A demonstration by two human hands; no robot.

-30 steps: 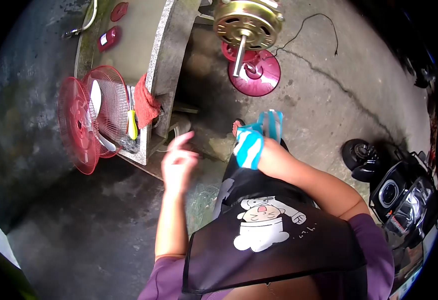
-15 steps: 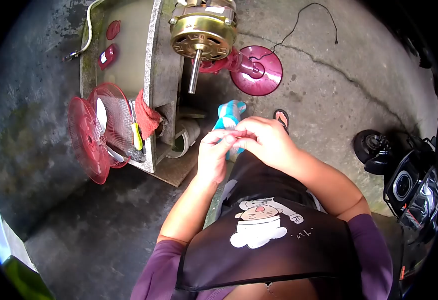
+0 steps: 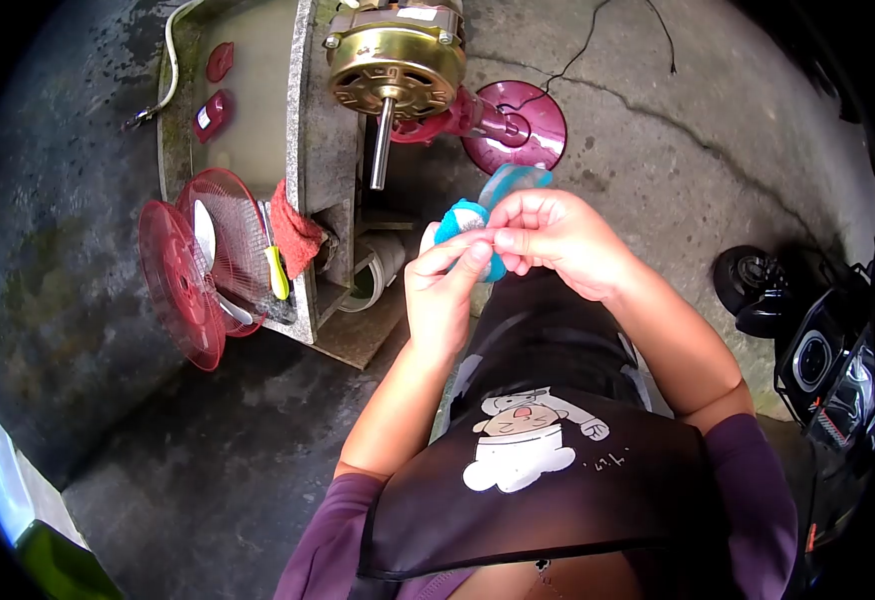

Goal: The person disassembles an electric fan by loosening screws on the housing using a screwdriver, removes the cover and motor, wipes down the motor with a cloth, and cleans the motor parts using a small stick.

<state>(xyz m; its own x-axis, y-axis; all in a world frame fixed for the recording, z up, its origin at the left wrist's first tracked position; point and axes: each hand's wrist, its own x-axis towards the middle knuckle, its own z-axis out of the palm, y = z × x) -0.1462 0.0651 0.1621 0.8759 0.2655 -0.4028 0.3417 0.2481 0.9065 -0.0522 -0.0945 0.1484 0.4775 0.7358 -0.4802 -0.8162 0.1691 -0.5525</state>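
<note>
A blue and white striped cloth (image 3: 468, 218) is held between my two hands, above my lap. My left hand (image 3: 443, 290) has its thumb and fingers pinched on the cloth's near edge. Fingers of my right hand (image 3: 548, 235) are closed on the cloth too, and their tips meet those of the left. Part of the cloth stands up behind the fingers. Beyond my hands is the fan motor (image 3: 396, 65), its bare metal shaft pointing toward me. The pink fan stand base (image 3: 533, 125) rests on the floor behind it.
On the left, a concrete sink (image 3: 298, 150) bears red fan grilles (image 3: 180, 285), white blades, a yellow-handled screwdriver (image 3: 277, 272) and a red cloth (image 3: 295, 232). A white bucket (image 3: 383, 268) is under it. A black wheeled vehicle (image 3: 808, 350) stands at the right.
My left hand has come from the left to join my right hand at the cloth, which is now bunched between them. The view has shifted, so the motor appears farther left.
</note>
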